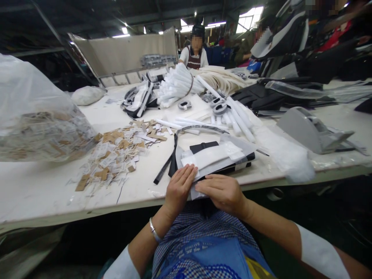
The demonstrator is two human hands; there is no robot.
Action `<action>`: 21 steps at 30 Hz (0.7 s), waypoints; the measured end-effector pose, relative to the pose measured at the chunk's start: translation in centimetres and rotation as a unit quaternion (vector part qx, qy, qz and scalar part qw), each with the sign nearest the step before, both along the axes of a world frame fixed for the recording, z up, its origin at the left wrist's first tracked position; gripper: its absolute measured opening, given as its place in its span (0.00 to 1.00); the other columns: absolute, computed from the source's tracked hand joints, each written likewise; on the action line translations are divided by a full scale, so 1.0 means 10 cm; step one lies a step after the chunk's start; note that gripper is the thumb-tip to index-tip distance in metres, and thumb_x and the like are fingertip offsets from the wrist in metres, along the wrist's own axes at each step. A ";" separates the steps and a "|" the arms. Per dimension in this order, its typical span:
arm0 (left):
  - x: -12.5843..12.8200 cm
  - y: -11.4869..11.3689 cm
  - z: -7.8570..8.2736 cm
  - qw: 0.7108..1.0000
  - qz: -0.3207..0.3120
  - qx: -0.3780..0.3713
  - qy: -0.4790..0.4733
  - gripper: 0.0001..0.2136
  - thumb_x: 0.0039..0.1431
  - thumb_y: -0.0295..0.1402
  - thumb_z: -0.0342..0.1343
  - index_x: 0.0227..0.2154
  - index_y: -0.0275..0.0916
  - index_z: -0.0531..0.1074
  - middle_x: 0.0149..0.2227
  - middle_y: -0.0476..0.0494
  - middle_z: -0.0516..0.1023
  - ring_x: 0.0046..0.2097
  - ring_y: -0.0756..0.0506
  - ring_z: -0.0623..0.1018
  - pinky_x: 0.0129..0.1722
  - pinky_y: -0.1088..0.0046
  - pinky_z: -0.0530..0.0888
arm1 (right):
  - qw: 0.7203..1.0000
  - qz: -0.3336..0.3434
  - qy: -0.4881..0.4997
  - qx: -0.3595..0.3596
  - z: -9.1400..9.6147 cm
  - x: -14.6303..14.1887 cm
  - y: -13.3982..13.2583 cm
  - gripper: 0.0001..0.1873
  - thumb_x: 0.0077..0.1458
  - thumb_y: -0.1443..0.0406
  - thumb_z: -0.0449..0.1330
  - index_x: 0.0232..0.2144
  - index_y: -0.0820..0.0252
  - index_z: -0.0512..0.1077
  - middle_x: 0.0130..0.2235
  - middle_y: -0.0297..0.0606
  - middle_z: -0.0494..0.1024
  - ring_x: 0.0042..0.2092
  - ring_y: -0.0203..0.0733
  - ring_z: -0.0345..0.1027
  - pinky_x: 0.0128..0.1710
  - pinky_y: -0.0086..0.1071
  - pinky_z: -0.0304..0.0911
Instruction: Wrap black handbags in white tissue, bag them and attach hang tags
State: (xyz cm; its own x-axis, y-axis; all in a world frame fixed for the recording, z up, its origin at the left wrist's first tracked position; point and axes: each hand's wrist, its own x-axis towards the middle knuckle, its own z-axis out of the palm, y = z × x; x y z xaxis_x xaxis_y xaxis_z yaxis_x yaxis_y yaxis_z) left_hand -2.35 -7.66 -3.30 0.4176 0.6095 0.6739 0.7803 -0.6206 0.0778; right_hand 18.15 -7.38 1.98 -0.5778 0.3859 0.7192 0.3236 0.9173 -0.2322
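My left hand (179, 187) lies with its fingers stretched flat on a clear plastic bag (216, 155) at the near edge of the white table (37, 190). My right hand (221, 191) rests beside it, fingers bent down onto the bag's near end, touching the left fingertips. The bag holds a black item with a white paper insert. A black strap (168, 161) trails out to the left of the bag.
A pile of small white and brown tags (116, 149) lies to the left, next to a big clear bag of tags (37, 124). White rolled tubes (178, 85), tape rolls (219, 108) and black goods sit further back. Another person (194, 52) sits at the far side.
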 end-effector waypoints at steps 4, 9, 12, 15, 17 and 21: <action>0.02 -0.01 0.02 1.000 0.007 -0.006 0.004 0.19 0.69 0.25 0.46 0.61 0.32 0.62 0.59 0.34 0.72 0.63 0.41 0.69 0.59 0.58 0.70 | 0.999 -0.038 -0.032 -0.007 0.18 -0.09 0.24 0.17 0.60 0.75 0.54 0.45 0.56 0.76 0.42 0.35 0.83 0.42 0.38 0.77 0.50 0.37 0.70; 0.04 -0.02 -0.01 1.000 0.008 0.016 -0.002 0.17 0.69 0.23 0.44 0.57 0.26 0.66 0.56 0.31 0.75 0.63 0.39 0.68 0.59 0.57 0.71 | 0.996 -0.064 -0.038 -0.051 0.18 -0.21 0.45 0.13 0.61 0.72 0.54 0.40 0.59 0.78 0.39 0.38 0.83 0.41 0.40 0.76 0.43 0.33 0.71; 0.03 -0.05 -0.06 1.000 0.014 0.007 -0.013 0.16 0.69 0.23 0.44 0.55 0.27 0.68 0.55 0.30 0.75 0.64 0.39 0.67 0.59 0.55 0.71 | 0.992 -0.076 -0.022 -0.093 0.10 -0.23 0.50 0.13 0.62 0.73 0.54 0.40 0.59 0.78 0.39 0.39 0.82 0.42 0.40 0.76 0.44 0.32 0.71; 0.00 -0.08 -0.10 0.998 0.007 0.025 -0.056 0.14 0.68 0.22 0.46 0.53 0.31 0.71 0.55 0.30 0.75 0.63 0.39 0.68 0.58 0.55 0.72 | 0.985 -0.103 -0.020 -0.136 0.05 -0.24 0.53 0.12 0.62 0.72 0.55 0.39 0.57 0.78 0.38 0.37 0.82 0.41 0.40 0.76 0.43 0.32 0.71; -0.03 -0.09 -0.12 0.996 -0.007 0.034 -0.083 0.14 0.66 0.21 0.48 0.51 0.31 0.71 0.53 0.30 0.76 0.62 0.39 0.69 0.58 0.56 0.72 | 0.979 -0.121 -0.031 -0.161 0.05 -0.26 0.55 0.10 0.61 0.72 0.57 0.37 0.56 0.78 0.38 0.35 0.82 0.41 0.39 0.76 0.43 0.32 0.70; -0.05 -0.09 -0.13 0.994 -0.018 0.004 -0.112 0.13 0.64 0.20 0.51 0.50 0.30 0.71 0.52 0.31 0.77 0.60 0.40 0.72 0.58 0.56 0.72 | 0.962 -0.161 -0.066 -0.210 0.12 -0.33 0.62 0.06 0.57 0.70 0.63 0.30 0.54 0.78 0.35 0.31 0.81 0.39 0.38 0.75 0.41 0.30 0.68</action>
State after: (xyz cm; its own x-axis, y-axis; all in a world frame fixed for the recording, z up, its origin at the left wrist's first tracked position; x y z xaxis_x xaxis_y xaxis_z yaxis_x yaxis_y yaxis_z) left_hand -2.81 -8.59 -4.57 0.2787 0.5910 0.7570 0.7216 -0.6490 0.2411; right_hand 14.83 -1.18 3.19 -0.4549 0.8005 0.3902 0.6273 0.5991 -0.4976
